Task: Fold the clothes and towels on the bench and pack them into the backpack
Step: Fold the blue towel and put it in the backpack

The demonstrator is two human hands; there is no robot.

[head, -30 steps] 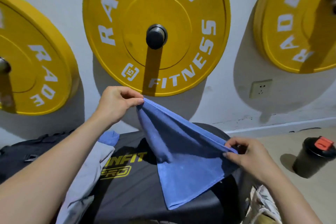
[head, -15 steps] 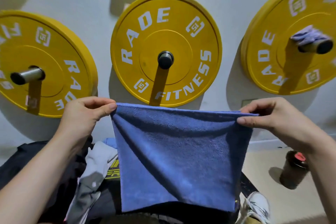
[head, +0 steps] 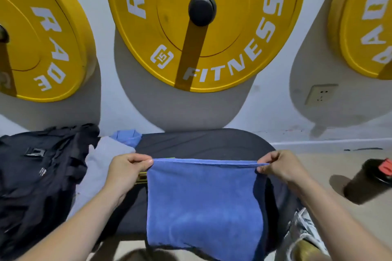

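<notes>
A blue towel [head: 203, 205] hangs folded over the black bench [head: 203, 144], its top edge stretched level between my hands. My left hand [head: 127, 167] pinches the towel's left top corner. My right hand [head: 277, 167] pinches the right top corner. The towel's lower edge drops past the bench's near side. A grey garment [head: 101, 161] lies on the bench's left part, with another blue cloth [head: 127, 136] behind it. The black backpack [head: 38, 176] lies at the far left, beside the grey garment.
Yellow weight plates [head: 203, 27] hang on the wall just behind the bench. A dark shaker bottle with a red lid [head: 369, 180] stands on the floor at right. A white shoe [head: 305, 231] shows at the lower right.
Both hands have lowered the stretched towel from chest height down to the bench, and the view has tipped downward.
</notes>
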